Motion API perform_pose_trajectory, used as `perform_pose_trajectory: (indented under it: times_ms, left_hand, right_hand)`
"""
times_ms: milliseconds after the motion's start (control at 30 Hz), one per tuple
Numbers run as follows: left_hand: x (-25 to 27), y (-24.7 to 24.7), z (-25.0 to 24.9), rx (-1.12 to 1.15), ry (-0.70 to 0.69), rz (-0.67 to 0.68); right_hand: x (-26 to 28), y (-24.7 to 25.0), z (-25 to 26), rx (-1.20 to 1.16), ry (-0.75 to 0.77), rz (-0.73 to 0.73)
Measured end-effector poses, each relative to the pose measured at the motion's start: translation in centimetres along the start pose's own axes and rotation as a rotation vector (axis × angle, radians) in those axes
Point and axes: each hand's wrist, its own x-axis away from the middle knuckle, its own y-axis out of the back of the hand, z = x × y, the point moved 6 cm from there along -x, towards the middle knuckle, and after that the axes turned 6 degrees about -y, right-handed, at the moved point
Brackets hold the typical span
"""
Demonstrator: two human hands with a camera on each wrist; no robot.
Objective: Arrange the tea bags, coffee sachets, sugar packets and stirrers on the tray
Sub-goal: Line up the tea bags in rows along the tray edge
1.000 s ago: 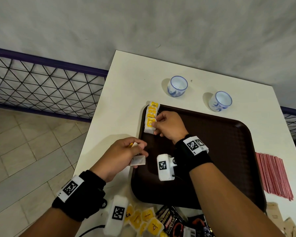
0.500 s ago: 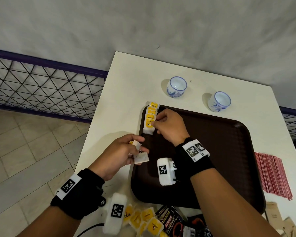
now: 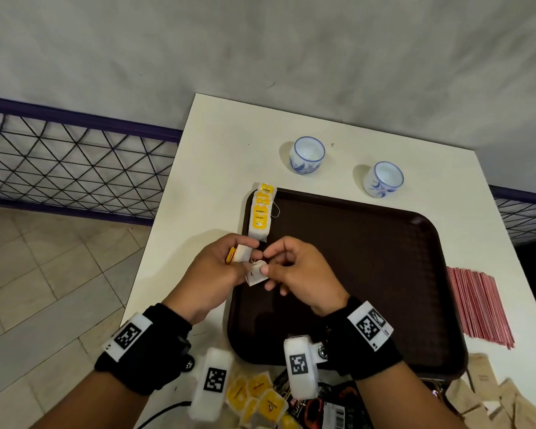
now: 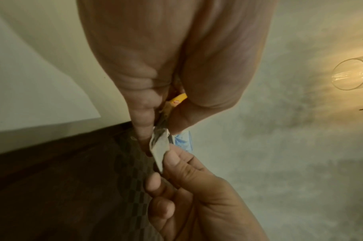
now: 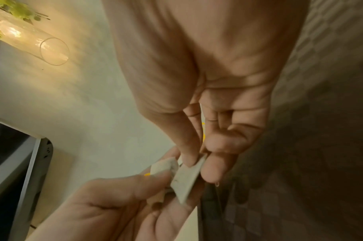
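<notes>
A row of overlapping yellow-tagged tea bags (image 3: 261, 213) lies along the far left rim of the dark brown tray (image 3: 369, 274). Just in front of the row, my left hand (image 3: 250, 252) grips a yellow-tagged tea bag (image 3: 238, 254) above the tray's left edge. A second white tea bag (image 3: 256, 274) hangs between the hands. My right hand (image 3: 265, 265) pinches it with thumb and forefinger. The left wrist view shows the yellow tag (image 4: 177, 99) inside my left hand (image 4: 155, 128) and the white tea bag (image 4: 160, 147) below it. In the right wrist view my right hand (image 5: 195, 164) pinches that tea bag (image 5: 186, 178).
Two blue-and-white cups (image 3: 307, 154) (image 3: 383, 179) stand behind the tray. Red stirrers (image 3: 480, 305) lie to its right. Along the near table edge are loose tea bags (image 3: 260, 394), dark coffee sachets (image 3: 338, 408) and brown sugar packets (image 3: 492, 397). The table's left edge drops to a tiled floor.
My right hand left the row of tea bags and came back to my left hand, where it now pinches the white tea bag. My left hand rose slightly toward the tray.
</notes>
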Motion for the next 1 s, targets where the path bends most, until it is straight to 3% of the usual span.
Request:
perform_pose_trajectory:
  times_ms: [233, 500, 667, 833, 1000]
  left_hand:
    - [-0.2, -0.3, -0.4, 0.199, 0.012, -0.021]
    - [0.0, -0.4, -0.3, 0.136, 0.042, 0.018]
    - [0.0, -0.5, 0.0, 0.031, -0.032, 0.013]
    - [0.0, -0.6, -0.2, 0.027, -0.063, 0.001]
    - [0.1, -0.6, -0.9, -0.017, -0.096, 0.081]
  right_hand:
    - [0.2, 0.3, -0.5, -0.137, 0.065, 0.005]
    - [0.5, 0.8, -0.9, -0.256, 0.085, -0.02]
    - [0.9, 0.8, -0.9, -0.321, 0.065, -0.004]
    - [0.9, 1.0, -0.8, -0.287, 0.097, -0.047]
    - [0.7, 1.6, -0.7, -0.262, 0.12, -0.12]
